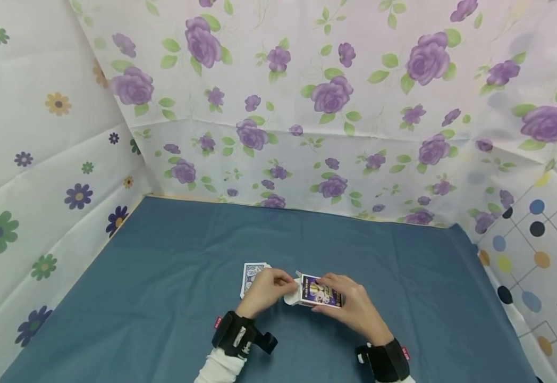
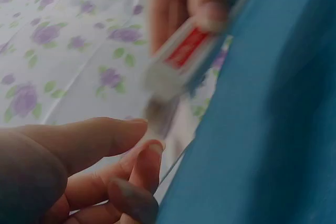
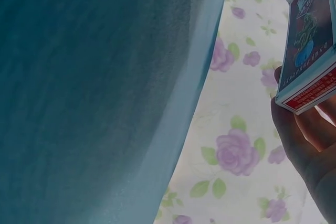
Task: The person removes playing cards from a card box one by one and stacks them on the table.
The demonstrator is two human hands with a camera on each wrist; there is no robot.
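Gripping card box, right hand; left hand, fingertips parted, per left-wrist view alone.

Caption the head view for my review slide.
Right hand grips a card box, its flap open toward the left hand; patterned cards lie nearby on blue cloth.

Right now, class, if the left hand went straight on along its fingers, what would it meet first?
Most likely the open flap of the card box the right hand holds; any gap is hard to judge.
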